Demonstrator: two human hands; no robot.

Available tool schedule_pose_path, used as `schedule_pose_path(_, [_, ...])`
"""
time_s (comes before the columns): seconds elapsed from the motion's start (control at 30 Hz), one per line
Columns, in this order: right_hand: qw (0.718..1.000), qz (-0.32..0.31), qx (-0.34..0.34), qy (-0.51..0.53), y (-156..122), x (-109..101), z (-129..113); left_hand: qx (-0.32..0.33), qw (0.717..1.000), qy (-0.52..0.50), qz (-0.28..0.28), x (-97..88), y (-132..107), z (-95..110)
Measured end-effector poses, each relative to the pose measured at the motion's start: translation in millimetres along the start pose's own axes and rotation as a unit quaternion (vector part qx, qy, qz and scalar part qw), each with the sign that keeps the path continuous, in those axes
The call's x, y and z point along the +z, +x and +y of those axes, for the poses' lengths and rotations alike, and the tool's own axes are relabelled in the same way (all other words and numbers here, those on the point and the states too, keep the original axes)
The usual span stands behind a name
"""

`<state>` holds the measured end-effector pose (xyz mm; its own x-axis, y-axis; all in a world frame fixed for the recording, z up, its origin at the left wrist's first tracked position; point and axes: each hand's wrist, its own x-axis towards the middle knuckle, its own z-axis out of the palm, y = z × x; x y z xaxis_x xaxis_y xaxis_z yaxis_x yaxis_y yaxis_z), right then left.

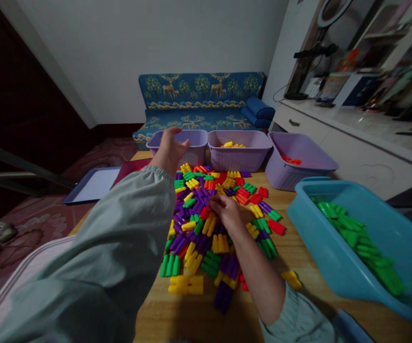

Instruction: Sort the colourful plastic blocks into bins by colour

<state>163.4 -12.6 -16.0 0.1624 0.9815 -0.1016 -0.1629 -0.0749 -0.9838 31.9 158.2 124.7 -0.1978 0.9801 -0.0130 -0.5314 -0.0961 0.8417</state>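
Note:
My left hand (172,146) reaches over the near rim of the left lilac basin (196,148). Its thumb and fingers are spread, with nothing seen in them. A wide pile of plastic building blocks (191,224) in purple, green, yellow and red covers the middle of the wooden table. Over this pile my right hand (226,212) is bent, its fingertips pinched together among purple blocks. A red block (205,212) is close beside those fingertips. Whatever the pinch holds is hidden or too small to name.
Yellow blocks (232,145) lie in the middle lilac basin (241,157), red ones (291,160) in the right lilac basin (280,176). A blue tub (320,247) with green blocks (359,238) stands at the right. Behind is a patterned sofa (198,114).

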Motion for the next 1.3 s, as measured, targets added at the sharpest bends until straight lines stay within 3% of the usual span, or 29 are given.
schedule_pose_path(0.1, [0.997, 0.0, -0.051, -0.059, 3, -3, -3, -0.069, 0.997, 0.024, -0.031, -17.1, -41, -14])
schedule_pose_path(0.17, [0.983, 0.019, -0.105, -0.15, 5, -14, -11, -0.073, 0.988, 0.121, -0.053, -36.9, -72, -23])
schedule_pose_path(0.27, [0.92, 0.091, -0.124, -0.36, 6, -51, -30, -0.008, 0.949, 0.304, -0.085, -72.1, -112, -32])
schedule_pose_path(0.37, [0.827, 0.146, -0.04, -0.542, 5, -98, -48, 0.046, 0.885, 0.458, -0.068, -104.6, -136, -35])
schedule_pose_path(0.43, [0.787, 0.159, 0.009, -0.596, 5, -120, -53, 0.072, 0.85, 0.52, -0.037, -120.6, -146, -38])
schedule_pose_path(0.5, [0.766, 0.138, 0.051, -0.625, 5, -130, -51, 0.081, 0.794, 0.602, -0.033, -130.6, -153, -42])
schedule_pose_path(0.6, [0.746, 0.106, 0.072, -0.654, 6, -125, -42, 0.087, 0.686, 0.719, -0.066, -136.1, -158, -52])
schedule_pose_path(0.67, [0.747, 0.104, 0.067, -0.653, 7, -118, -36, 0.101, 0.645, 0.753, -0.082, -136.2, -160, -58])
schedule_pose_path(0.7, [0.752, 0.103, 0.064, -0.648, 7, -116, -35, 0.11, 0.641, 0.755, -0.087, -135.7, -159, -61])
schedule_pose_path(0.77, [0.762, 0.104, 0.056, -0.637, 8, -111, -35, 0.128, 0.663, 0.732, -0.096, -133.8, -158, -67])
schedule_pose_path(0.87, [0.799, 0.127, 0.001, -0.588, 7, -96, -42, 0.141, 0.74, 0.646, -0.124, -127.7, -156, -78])
schedule_pose_path(0.97, [0.898, 0.109, -0.092, -0.416, 4, -64, -44, 0.14, 0.807, 0.552, -0.157, -119.3, -158, -88])
schedule_pose_path(1.07, [0.98, 0.016, -0.096, -0.172, -1, -27, -35, 0.145, 0.847, 0.477, -0.184, -114.0, -163, -92])
schedule_pose_path(1.17, [0.996, -0.038, -0.062, -0.046, -6, -2, -21, 0.143, 0.864, 0.442, -0.195, -115.0, -166, -94])
schedule_pose_path(1.3, [0.998, -0.019, -0.06, -0.025, -9, 10, -12, 0.098, 0.9, 0.391, -0.164, -119.8, -163, -98])
